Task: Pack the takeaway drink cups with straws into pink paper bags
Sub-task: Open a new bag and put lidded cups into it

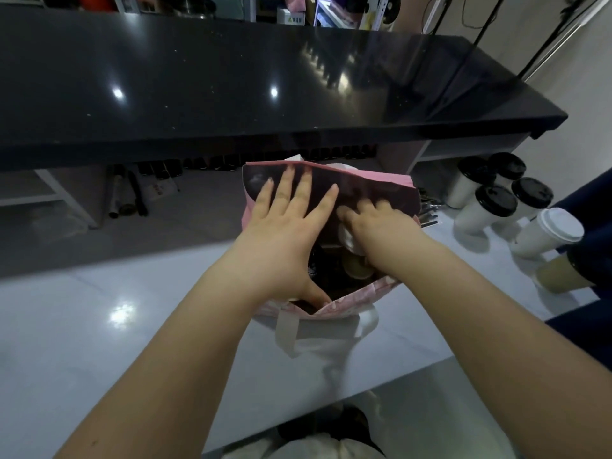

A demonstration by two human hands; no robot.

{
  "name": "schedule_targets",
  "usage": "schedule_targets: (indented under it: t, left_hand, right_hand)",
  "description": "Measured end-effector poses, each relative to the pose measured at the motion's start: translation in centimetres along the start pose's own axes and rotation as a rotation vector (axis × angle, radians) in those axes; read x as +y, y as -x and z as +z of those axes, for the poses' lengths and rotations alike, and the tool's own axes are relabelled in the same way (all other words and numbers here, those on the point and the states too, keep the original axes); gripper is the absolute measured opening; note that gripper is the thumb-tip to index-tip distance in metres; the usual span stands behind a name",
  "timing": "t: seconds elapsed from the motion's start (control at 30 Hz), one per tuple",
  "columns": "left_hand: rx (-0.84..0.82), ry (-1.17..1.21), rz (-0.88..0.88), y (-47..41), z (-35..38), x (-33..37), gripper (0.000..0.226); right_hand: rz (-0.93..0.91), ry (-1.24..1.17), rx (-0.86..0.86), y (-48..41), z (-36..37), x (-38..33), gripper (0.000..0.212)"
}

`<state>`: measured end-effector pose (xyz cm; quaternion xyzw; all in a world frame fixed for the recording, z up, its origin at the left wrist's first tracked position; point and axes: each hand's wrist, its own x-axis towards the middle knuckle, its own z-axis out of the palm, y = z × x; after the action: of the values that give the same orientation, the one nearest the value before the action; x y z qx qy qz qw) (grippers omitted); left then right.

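Note:
A pink paper bag (381,183) with white handles stands open on the white counter (132,326) in front of me. My left hand (281,233) lies over the bag's mouth, fingers straight and spread against the dark inner wall, thumb at the near rim. My right hand (374,220) reaches down into the bag, fingers curled around a white-lidded cup (347,238). Another cup with a pale lid (356,266) sits deeper inside. I cannot make out any straws inside the bag.
Several white takeaway cups (490,207) with black lids stand at the right, beside a white-lidded cup (549,233) and a tan cup (559,276). A black raised counter (265,77) runs across the back. A dark blue sleeve shows at the right edge.

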<state>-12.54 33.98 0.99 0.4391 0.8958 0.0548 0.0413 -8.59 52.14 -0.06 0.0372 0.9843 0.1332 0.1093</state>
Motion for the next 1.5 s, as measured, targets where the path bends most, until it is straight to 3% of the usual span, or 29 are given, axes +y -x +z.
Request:
schedule_targets:
  t: [0.13, 0.37, 0.63, 0.8, 0.97, 1.27, 1.5]
  left_hand:
    - [0.031, 0.014, -0.009, 0.2, 0.0, -0.2, 0.14]
    - [0.067, 0.062, -0.047, 0.6, 0.0, -0.4, 0.134]
    - [0.08, 0.079, -0.068, 0.8, 0.1, 0.3, 0.134]
    - [0.097, 0.073, -0.091, 0.8, 0.4, 0.4, 0.133]
    - [0.102, 0.085, -0.084, 0.9, 0.4, 0.7, 0.133]
    - [0.09, 0.087, -0.079, 1.0, 0.6, 1.1, 0.136]
    - [0.09, 0.081, -0.107, 0.8, 0.8, 1.0, 0.137]
  right_hand:
    - [0.01, -0.053, -0.078, -0.7, 1.3, 0.5, 0.072]
    - [0.01, -0.186, -0.023, 0.0, 2.2, 1.2, 0.086]
    - [-0.063, -0.102, 0.063, 1.0, 4.4, 0.2, 0.071]
    - [-0.099, -0.184, -0.048, 1.6, 5.4, 0.4, 0.084]
    - [-0.207, -0.153, -0.08, 1.6, 6.1, 0.6, 0.077]
    - [-0.187, -0.208, -0.158, 1.0, 7.6, 0.9, 0.074]
    - [-0.156, -0.157, -0.269, 0.7, 9.0, 0.8, 0.098]
